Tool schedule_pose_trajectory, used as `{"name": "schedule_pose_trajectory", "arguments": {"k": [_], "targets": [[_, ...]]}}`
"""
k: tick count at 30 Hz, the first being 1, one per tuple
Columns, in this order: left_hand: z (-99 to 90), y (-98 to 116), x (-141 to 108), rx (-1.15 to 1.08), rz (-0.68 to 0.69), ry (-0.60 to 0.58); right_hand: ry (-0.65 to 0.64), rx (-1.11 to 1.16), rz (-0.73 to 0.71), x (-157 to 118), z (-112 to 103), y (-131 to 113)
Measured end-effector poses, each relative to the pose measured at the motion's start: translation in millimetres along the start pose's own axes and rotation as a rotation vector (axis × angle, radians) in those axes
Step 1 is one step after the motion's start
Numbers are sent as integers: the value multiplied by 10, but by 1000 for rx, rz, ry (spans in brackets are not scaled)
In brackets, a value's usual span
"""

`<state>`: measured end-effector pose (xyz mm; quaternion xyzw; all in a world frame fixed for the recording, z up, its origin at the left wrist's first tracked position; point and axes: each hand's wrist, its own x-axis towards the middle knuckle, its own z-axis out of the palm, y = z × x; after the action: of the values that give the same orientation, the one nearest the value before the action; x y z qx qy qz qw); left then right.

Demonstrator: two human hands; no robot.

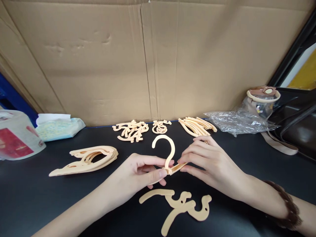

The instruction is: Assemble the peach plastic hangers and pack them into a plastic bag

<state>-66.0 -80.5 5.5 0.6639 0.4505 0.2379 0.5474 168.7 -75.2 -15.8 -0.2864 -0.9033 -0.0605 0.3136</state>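
Between my hands, above the black table, is a cream plastic hanger (pixel 172 149) with its curved hook pointing up. My left hand (pixel 140 172) pinches it at the base of the hook, the thumb in front. The fingers of my right hand (pixel 203 159) are closed around the short arm on the hook's right side. Parts of the hanger are hidden behind my fingers. On the table just below lie two flat curved hanger pieces (pixel 154 193), each with a rounded, notched end, one overlapping the other.
A stack of folded hangers (pixel 98 169) lies at the left. Along the back are piles of curved pieces (pixel 130 130), hooks (pixel 160 126) and long arms (pixel 196 125). Wipes (pixel 59 126), a white tub (pixel 14 135), plastic wrap (pixel 237 123) and a clear cup (pixel 263 105) stand around the edges.
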Motion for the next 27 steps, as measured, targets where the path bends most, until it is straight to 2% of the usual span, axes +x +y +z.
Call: {"name": "schedule_pose_trajectory", "arguments": {"k": [10, 16, 21, 27], "targets": [[-40, -42, 26, -28, 32, -14, 6, -1, -25, -7, -3, 18], [-40, -50, 22, 7, 5, -24, 12, -32, -32, -14, -30, 18], [-44, -40, 1, -18, 47, -30, 15, -33, -25, -9, -57, 20], [-19, -38, 11, -54, 75, -92, 15, -9, -49, -32, -46, 31]]}}
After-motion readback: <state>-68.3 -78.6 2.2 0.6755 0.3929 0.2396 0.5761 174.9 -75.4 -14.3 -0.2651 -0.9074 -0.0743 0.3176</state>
